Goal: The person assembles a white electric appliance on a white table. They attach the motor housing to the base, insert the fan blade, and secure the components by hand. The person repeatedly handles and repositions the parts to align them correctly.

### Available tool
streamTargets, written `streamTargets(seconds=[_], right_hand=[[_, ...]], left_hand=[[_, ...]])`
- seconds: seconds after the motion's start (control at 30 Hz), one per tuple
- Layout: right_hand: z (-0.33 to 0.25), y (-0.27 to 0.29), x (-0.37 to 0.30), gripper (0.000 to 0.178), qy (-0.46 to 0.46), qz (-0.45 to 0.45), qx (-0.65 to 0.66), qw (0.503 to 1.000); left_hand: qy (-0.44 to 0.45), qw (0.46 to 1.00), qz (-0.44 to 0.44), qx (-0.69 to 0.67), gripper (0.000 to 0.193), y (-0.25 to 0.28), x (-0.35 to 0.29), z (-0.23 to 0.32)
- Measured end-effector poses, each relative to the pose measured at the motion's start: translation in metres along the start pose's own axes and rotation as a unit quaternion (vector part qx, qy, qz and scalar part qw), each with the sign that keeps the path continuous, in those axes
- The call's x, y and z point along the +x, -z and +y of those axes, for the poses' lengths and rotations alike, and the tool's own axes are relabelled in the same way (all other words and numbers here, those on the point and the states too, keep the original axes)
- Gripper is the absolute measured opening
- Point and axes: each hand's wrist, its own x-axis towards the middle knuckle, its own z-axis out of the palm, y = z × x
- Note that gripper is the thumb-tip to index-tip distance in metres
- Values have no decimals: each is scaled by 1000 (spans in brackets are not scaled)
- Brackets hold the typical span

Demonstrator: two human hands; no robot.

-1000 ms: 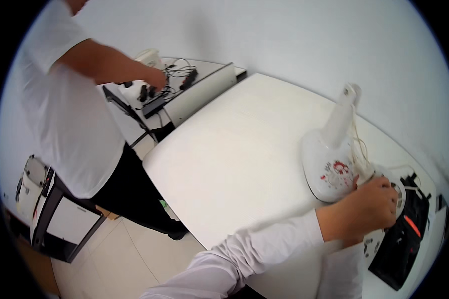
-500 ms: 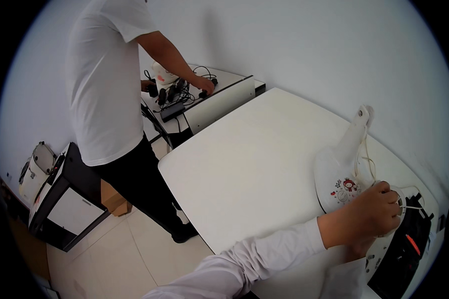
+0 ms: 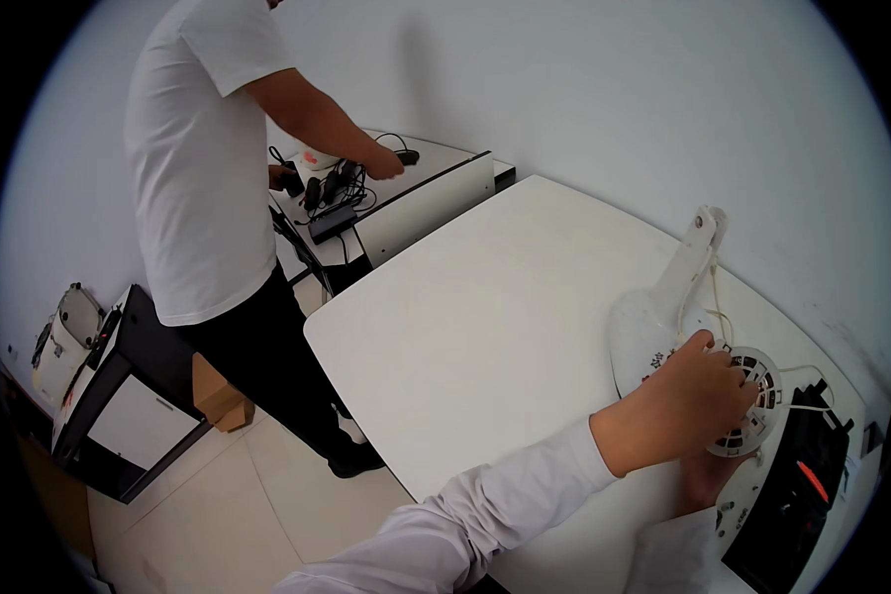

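My left hand is closed, its curled fingers against the near side of a round white slotted housing. The housing is tilted up, and a thin pale cord runs from it. Below it, my right hand is at its lower edge, mostly behind my left hand, with its fingers hidden. Just beyond my left hand lies a white appliance body with a cartoon print. A white arm sticks up from it, with pale wires alongside.
A black tray-like case with an orange-red item lies at the right, beside small metal parts. A person in a white shirt stands left of the white table, reaching over black adapters and cables.
My left hand has moved left and turned, so more of the slotted housing shows. The other person's hand has drawn back from a black item on the far table.
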Motion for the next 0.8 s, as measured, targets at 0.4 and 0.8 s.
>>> streamTargets(seconds=[0.4,0.8], right_hand=[[13,-2,4,72,-14,10,-116,993],[28,-18,3,79,-33,75,-122,989]], left_hand=[[46,996,55,-52,17,-4,-1,-19],[85,989,-75,-90,17,33,-9,-34]])
